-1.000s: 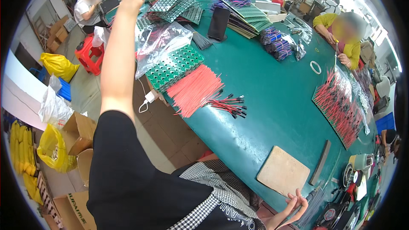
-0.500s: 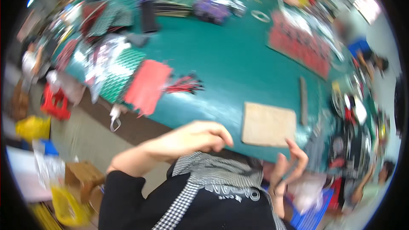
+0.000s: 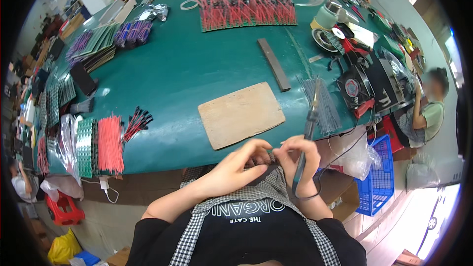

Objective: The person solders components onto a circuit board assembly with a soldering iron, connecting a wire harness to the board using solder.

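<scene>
My right hand (image 3: 306, 155) has its fingers curled around a soldering iron (image 3: 306, 143) with a dark handle. Its tip points up and away over the table edge, and a cord loops from its lower end. Close beside it, my left hand (image 3: 246, 160) is bent inward, fingers curled and thumb toward them, in front of my checked apron (image 3: 281, 184). Something dark shows under the left fingers; I cannot make out whether it is cloth or a held thing. Just beyond both hands a tan board (image 3: 241, 116) lies on the green table (image 3: 177, 79).
Grey wires (image 3: 322, 106) and a metal bar (image 3: 274, 64) lie right of the board. A small fan (image 3: 352, 87) stands at the right. Leftward are red wires (image 3: 110, 143) and green strips (image 3: 87, 148); red-wired panels (image 3: 246, 10) lie far back. A blue crate (image 3: 377, 177) stands below.
My view has turned to the right. The hands, apart before, have come together in front of the apron. The soldering iron now shows plainly in my right hand; the earlier frame is blurred.
</scene>
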`<state>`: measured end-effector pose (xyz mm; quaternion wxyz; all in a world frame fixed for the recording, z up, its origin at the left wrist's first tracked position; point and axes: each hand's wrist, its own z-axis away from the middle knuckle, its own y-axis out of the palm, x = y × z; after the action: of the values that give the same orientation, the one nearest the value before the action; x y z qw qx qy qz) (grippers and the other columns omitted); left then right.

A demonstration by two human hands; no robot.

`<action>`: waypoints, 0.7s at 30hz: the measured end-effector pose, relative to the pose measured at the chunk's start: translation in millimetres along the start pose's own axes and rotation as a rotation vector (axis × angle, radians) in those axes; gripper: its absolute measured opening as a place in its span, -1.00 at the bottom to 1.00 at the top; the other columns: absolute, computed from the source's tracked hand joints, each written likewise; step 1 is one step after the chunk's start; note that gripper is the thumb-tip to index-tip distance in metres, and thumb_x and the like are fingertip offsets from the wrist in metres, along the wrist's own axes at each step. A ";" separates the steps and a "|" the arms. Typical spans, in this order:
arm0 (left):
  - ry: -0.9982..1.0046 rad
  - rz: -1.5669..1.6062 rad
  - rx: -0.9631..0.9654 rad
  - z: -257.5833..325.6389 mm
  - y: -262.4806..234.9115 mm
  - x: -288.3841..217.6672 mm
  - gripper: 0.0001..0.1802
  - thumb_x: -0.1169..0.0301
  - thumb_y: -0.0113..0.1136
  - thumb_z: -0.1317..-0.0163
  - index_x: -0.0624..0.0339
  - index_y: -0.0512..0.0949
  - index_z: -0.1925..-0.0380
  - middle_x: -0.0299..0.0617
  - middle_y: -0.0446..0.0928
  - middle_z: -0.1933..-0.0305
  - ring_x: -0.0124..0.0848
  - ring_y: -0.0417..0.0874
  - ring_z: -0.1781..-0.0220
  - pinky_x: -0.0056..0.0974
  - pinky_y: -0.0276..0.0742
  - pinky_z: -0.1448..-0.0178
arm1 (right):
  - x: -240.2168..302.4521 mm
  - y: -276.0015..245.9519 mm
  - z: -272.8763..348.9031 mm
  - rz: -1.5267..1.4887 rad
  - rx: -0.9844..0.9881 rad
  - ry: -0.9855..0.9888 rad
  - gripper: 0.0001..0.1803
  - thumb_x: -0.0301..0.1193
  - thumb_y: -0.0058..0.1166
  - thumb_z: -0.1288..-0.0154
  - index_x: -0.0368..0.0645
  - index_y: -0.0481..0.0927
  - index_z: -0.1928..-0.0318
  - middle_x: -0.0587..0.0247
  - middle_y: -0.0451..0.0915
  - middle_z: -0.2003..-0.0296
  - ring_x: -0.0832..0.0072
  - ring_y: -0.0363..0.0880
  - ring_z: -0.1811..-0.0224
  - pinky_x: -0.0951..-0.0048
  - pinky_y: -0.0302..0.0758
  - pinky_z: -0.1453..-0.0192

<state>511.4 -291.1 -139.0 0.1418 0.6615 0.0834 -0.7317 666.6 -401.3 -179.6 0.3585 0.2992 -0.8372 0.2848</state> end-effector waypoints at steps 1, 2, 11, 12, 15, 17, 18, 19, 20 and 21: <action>0.230 -0.308 -0.165 -2.3 0.8 -6.1 -0.74 0.36 0.08 -0.28 0.30 0.50 0.12 -0.11 0.45 0.11 -0.28 0.50 0.03 -0.26 0.43 -0.04 | -3.8 -6.0 -8.9 0.093 -0.066 -0.031 -0.58 -0.74 0.29 0.01 -0.19 0.40 0.19 0.28 0.52 0.41 0.54 0.50 0.37 0.51 0.50 0.22; 0.198 -0.346 -0.003 -3.6 -9.1 -17.3 -0.69 0.33 0.15 -0.24 0.26 0.50 0.07 0.00 0.37 -0.11 -0.14 0.39 -0.22 -0.16 0.34 -0.24 | -1.8 -10.8 -22.4 0.118 -0.070 -0.029 -0.60 -0.72 0.32 0.02 -0.19 0.42 0.21 0.31 0.53 0.41 0.55 0.51 0.39 0.52 0.50 0.23; 0.337 -1.207 0.266 -16.0 12.9 -56.5 -0.58 0.18 0.22 -0.19 0.08 0.54 -0.02 -0.04 0.46 -0.18 -0.20 0.45 -0.21 -0.23 0.54 0.00 | 23.7 -49.4 -100.1 0.146 -0.081 -0.323 -0.60 -0.67 0.40 0.09 -0.18 0.47 0.26 0.27 0.54 0.44 0.55 0.53 0.43 0.52 0.48 0.32; 0.205 -1.257 0.177 -11.9 13.8 -66.5 -0.59 0.17 0.22 -0.19 0.09 0.55 -0.01 -0.05 0.46 -0.17 -0.22 0.46 -0.20 -0.23 0.54 -0.01 | 22.9 -55.3 -102.5 0.118 -0.124 -0.298 -0.62 -0.63 0.42 0.11 -0.17 0.51 0.27 0.27 0.57 0.44 0.55 0.56 0.45 0.53 0.49 0.35; 0.064 -1.206 0.193 -21.6 -1.8 -81.6 -0.58 0.18 0.18 -0.25 0.14 0.52 -0.05 -0.01 0.39 -0.24 -0.21 0.49 -0.17 -0.26 0.56 0.00 | 29.3 -58.7 -105.9 0.117 -0.133 -0.255 -0.64 -0.60 0.43 0.15 -0.15 0.55 0.30 0.27 0.59 0.47 0.52 0.60 0.49 0.52 0.50 0.41; 0.298 -0.434 0.594 -41.0 -17.6 -59.7 -0.54 0.17 0.12 -0.31 0.15 0.49 -0.13 0.05 0.30 -0.29 -0.24 0.46 -0.19 -0.34 0.61 0.15 | 36.4 -50.4 -108.1 0.120 0.008 -0.359 -0.65 -0.60 0.42 0.14 -0.14 0.55 0.31 0.28 0.58 0.51 0.47 0.59 0.50 0.51 0.48 0.44; -0.256 0.145 0.707 -46.0 -13.9 -80.7 -0.53 0.20 0.04 -0.38 0.15 0.43 -0.22 0.02 0.24 -0.34 -0.23 0.40 -0.25 -0.26 0.51 -0.11 | 33.8 -43.6 -107.3 0.053 0.045 -0.361 -0.66 -0.60 0.41 0.13 -0.14 0.55 0.31 0.29 0.57 0.54 0.42 0.57 0.52 0.50 0.46 0.45; -0.159 0.338 0.720 -48.4 -6.5 -60.0 -0.55 0.25 0.05 -0.38 0.14 0.43 -0.22 -0.04 0.18 -0.38 -0.26 0.37 -0.27 -0.20 0.32 -0.31 | 35.6 -40.4 -109.9 0.040 0.130 -0.404 -0.58 -0.63 0.45 0.13 -0.17 0.49 0.26 0.28 0.52 0.51 0.51 0.50 0.49 0.52 0.41 0.44; -0.024 0.291 0.721 -48.0 2.3 -44.7 -0.57 0.27 0.07 -0.37 0.16 0.46 -0.20 -0.04 0.21 -0.36 -0.26 0.37 -0.27 -0.19 0.27 -0.34 | 37.9 -36.7 -114.6 0.018 0.151 -0.405 -0.58 -0.62 0.45 0.13 -0.18 0.49 0.26 0.27 0.52 0.51 0.50 0.50 0.48 0.52 0.42 0.43; 0.106 0.247 0.726 -47.9 8.1 -32.5 -0.60 0.30 0.08 -0.37 0.17 0.49 -0.17 -0.04 0.24 -0.35 -0.26 0.37 -0.28 -0.19 0.22 -0.38 | 37.1 -33.1 -117.7 -0.002 0.169 -0.400 -0.58 -0.62 0.45 0.13 -0.19 0.49 0.25 0.26 0.53 0.50 0.48 0.51 0.47 0.51 0.43 0.42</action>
<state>561.9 -280.8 -111.6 -0.0190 0.7107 -0.2543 -0.6557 719.6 -352.7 -73.9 0.1589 0.3796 -0.8646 0.2885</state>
